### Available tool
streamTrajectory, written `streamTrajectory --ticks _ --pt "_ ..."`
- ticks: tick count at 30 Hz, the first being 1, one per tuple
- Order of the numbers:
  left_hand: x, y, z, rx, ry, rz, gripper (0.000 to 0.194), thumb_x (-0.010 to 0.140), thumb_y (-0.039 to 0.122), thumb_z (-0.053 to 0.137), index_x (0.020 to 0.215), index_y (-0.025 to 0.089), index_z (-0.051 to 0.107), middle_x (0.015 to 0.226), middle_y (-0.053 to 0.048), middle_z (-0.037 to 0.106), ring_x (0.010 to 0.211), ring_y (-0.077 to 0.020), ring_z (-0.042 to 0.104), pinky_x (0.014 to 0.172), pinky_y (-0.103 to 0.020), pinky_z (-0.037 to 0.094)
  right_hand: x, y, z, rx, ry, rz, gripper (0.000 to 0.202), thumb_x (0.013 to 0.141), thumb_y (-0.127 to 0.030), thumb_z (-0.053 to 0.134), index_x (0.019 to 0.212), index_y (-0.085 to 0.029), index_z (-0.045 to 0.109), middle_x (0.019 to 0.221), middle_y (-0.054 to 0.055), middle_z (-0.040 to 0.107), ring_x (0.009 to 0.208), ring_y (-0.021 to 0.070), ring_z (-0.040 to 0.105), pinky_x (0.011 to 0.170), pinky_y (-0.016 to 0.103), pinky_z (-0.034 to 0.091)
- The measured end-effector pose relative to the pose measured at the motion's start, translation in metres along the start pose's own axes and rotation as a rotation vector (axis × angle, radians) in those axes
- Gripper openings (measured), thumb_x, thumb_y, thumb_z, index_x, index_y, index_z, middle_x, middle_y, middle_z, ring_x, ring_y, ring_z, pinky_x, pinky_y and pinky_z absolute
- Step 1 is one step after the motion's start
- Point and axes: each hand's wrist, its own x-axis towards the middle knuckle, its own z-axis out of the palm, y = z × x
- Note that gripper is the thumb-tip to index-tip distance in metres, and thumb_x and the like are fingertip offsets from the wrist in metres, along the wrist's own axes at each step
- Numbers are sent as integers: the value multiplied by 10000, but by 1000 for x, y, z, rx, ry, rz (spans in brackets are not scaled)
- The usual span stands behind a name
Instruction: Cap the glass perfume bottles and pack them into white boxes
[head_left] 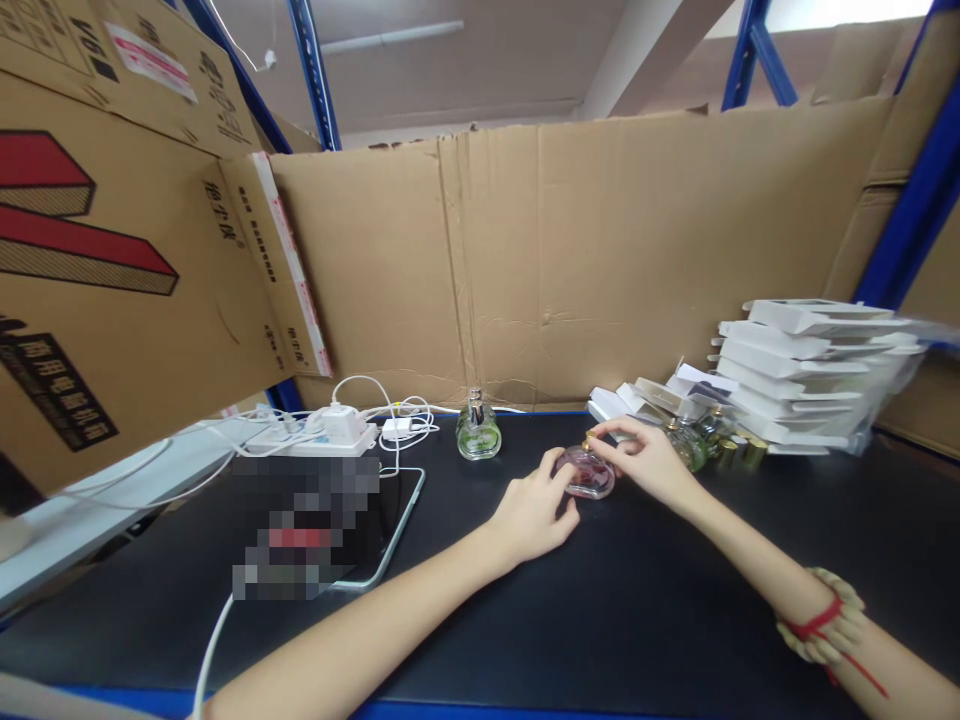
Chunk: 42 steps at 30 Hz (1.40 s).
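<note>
A pink glass bottle [591, 478] with a gold neck is on the black tabletop, right of centre. My left hand [534, 508] grips its left side, with the fingertips against the glass. From the right, my right hand [646, 458] pinches the gold neck at the top of the same bottle. A green glass bottle [480, 436] with a silver neck stands upright further back, to the left of both hands. Behind my right hand are more bottles [690, 440], partly hidden by it, and several gold caps [741, 452].
White boxes [802, 370] are stacked at the back right. A tablet [375, 540] lies on the left, near a power strip [315, 436] with white cables. Cardboard [600, 250] walls off the back; a large carton [127, 250] rises at the left.
</note>
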Motion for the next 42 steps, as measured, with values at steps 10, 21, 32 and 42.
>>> streamTrajectory --ticks 10,21,32,42 --pt "1 -1 1 -7 4 2 326 807 210 411 1132 193 407 1317 -66 335 882 -178 588 686 -356 531 2 3 0 62 7 26 493 497 -481 628 800 -93 598 785 72 607 367 30 410 385 206 353" --pt "1 -2 2 -2 4 -2 306 810 214 397 1114 191 422 1321 -63 332 911 -198 582 685 -373 528 0 2 1 6 -39 -8 404 519 -433 627 738 -94 600 802 74 615 371 19 410 381 182 332" --pt "1 -1 2 2 -5 -9 319 807 211 405 1125 190 414 1322 -66 331 916 -191 582 712 -386 531 3 5 0 45 -56 39 424 483 -431 652 736 -95 596 788 74 617 370 24 412 385 193 336" --pt "1 -1 2 -10 0 -9 282 807 212 409 1087 189 427 1325 -60 332 901 -179 583 742 -379 523 4 7 1 109 -83 88 492 459 -466 683 779 -105 589 718 48 609 373 30 408 398 198 355"
